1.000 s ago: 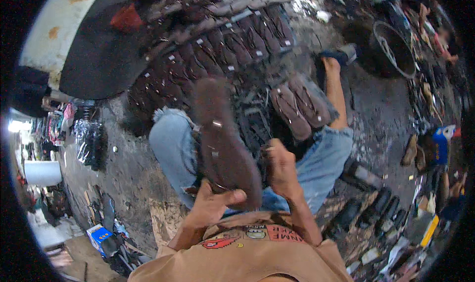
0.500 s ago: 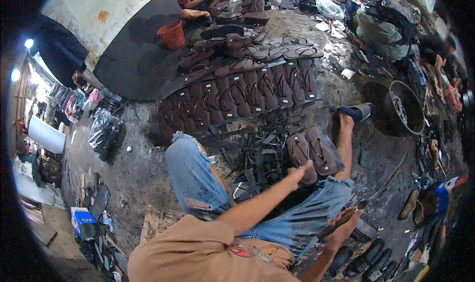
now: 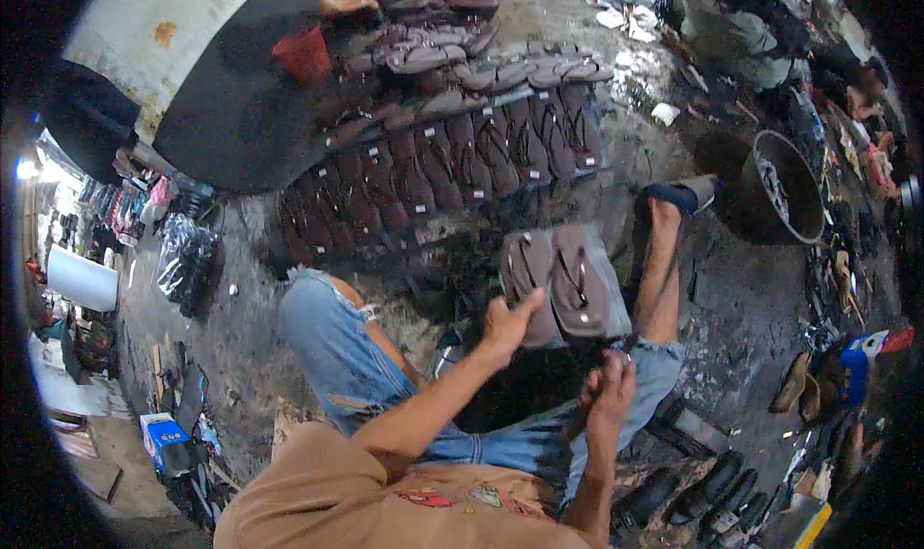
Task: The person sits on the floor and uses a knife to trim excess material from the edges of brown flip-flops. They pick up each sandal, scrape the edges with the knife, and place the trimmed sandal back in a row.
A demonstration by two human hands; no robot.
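Note:
I sit on the ground in torn blue jeans [image 3: 337, 347], right leg stretched out. A pair of brown sandals [image 3: 577, 284] lies side by side on a grey sheet by my right knee. My left hand [image 3: 505, 326] reaches forward and grips the heel end of the left sandal of the pair, thumb on top. My right hand [image 3: 606, 393] hovers over my right thigh just below the pair, fingers curled; whether it holds anything is unclear.
Rows of brown sandals [image 3: 462, 154] cover the floor ahead, with a red bucket [image 3: 306, 53] behind them. A black round basin [image 3: 784, 188] stands at the right. Another person [image 3: 741, 15] crouches at the top right. Black shoes [image 3: 712, 496] lie at the lower right.
A second ago both hands held one big brown sole up close. That sole is gone from view, and my left arm has reached out to the sandal pair by my knee.

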